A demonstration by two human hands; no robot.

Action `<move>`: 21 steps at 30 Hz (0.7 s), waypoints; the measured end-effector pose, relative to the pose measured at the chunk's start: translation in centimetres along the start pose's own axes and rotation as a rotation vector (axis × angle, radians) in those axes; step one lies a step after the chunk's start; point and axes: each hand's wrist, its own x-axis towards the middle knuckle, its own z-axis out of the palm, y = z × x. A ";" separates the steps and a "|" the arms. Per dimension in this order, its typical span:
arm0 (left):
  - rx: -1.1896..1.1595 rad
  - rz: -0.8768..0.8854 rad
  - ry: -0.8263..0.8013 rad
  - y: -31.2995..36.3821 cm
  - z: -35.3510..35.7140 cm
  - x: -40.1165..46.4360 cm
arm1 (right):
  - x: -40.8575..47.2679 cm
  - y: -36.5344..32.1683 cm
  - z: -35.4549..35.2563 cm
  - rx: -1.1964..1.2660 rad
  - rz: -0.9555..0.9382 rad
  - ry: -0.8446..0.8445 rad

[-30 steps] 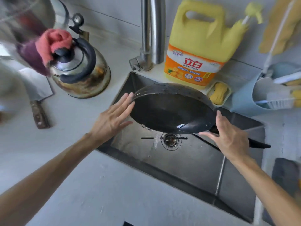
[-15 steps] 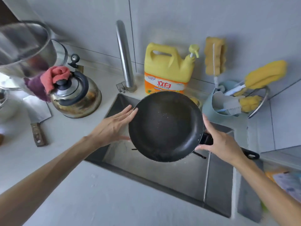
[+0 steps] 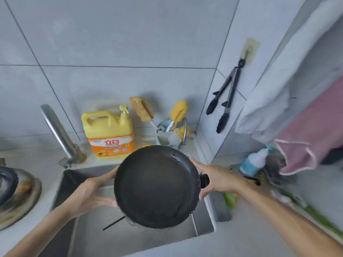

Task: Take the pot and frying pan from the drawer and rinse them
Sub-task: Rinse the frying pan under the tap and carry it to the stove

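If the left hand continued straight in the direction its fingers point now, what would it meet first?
The left hand already touches the rim of the frying pan, with its fingers pointing right and slightly up, so the pan blocks it at once. Beyond the pan, that line probably leads toward the right hand.

Pan's way up now. A second ago the frying pan (image 3: 157, 186) sits low and flat in the sink (image 3: 130, 238) near the drain; now it's lifted above the basin and tipped so its dark inside faces the camera. The left hand (image 3: 92, 193) goes from flat against the rim to cupping the pan's left edge. The right hand (image 3: 217, 178) now wraps the handle right at the pan.
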 end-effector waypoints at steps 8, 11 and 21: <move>-0.099 0.304 -0.128 7.8 -0.6 5.3 | -13.8 -0.2 -2.9 0.223 0.178 0.202; -0.117 0.397 -0.211 12.0 0.8 7.7 | -19.6 0.9 -3.3 0.290 0.282 0.287; -0.124 0.814 -0.516 33.2 13.9 12.5 | -43.3 7.1 -1.7 0.354 0.531 0.585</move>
